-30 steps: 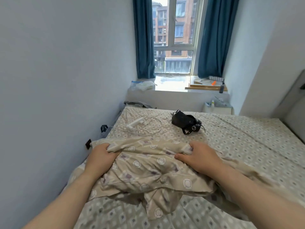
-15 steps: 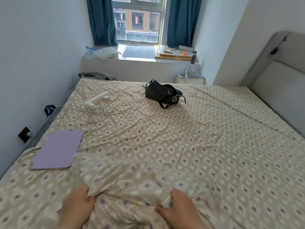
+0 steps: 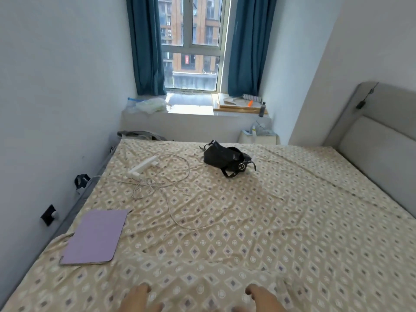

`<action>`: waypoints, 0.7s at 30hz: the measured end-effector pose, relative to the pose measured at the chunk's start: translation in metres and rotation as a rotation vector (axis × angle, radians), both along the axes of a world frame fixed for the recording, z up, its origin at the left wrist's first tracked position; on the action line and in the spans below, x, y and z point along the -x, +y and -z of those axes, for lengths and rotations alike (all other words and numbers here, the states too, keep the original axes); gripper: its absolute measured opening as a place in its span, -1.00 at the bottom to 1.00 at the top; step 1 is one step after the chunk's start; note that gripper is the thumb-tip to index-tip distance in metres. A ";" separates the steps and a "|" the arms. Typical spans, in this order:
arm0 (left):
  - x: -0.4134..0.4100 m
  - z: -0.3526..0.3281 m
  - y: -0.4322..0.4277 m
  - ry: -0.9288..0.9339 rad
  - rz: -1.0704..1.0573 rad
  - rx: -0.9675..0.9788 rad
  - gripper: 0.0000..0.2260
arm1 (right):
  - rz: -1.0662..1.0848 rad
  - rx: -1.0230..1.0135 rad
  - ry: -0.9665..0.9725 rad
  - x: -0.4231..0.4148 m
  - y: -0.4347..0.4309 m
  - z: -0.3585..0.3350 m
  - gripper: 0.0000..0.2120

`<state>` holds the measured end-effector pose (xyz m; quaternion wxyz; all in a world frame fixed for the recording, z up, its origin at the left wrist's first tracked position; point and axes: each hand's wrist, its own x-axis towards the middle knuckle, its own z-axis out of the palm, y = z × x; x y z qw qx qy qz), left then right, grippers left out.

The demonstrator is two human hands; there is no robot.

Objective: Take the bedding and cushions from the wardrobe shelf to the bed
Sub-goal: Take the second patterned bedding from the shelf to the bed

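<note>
Both hands, the left hand [image 3: 139,299] and the right hand [image 3: 262,299], lie open and flat on patterned bedding [image 3: 202,284] spread over the bed [image 3: 292,210], gripping nothing. The cloth looks light, soft and limp, so it is probably best gathered in bunched handfuls at an edge.

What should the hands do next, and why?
Probably lift away and go back for more. Both the left hand and right hand look open and hold nothing, lying at the near edge of the patterned bedding, which is spread flat on the bed.
</note>
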<state>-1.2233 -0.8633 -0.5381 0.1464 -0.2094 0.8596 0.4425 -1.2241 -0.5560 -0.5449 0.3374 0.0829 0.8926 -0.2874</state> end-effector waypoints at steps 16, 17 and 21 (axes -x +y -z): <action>-0.018 -0.349 0.313 0.694 0.694 -0.231 -0.69 | 0.565 -0.132 0.950 -0.178 0.236 -0.382 -0.46; -0.027 -0.361 0.340 0.729 0.744 -0.259 -0.68 | 0.594 -0.158 0.972 -0.195 0.254 -0.393 -0.46; -0.082 -0.412 0.468 0.822 0.940 -0.406 -0.65 | 0.746 -0.265 1.050 -0.286 0.343 -0.439 -0.43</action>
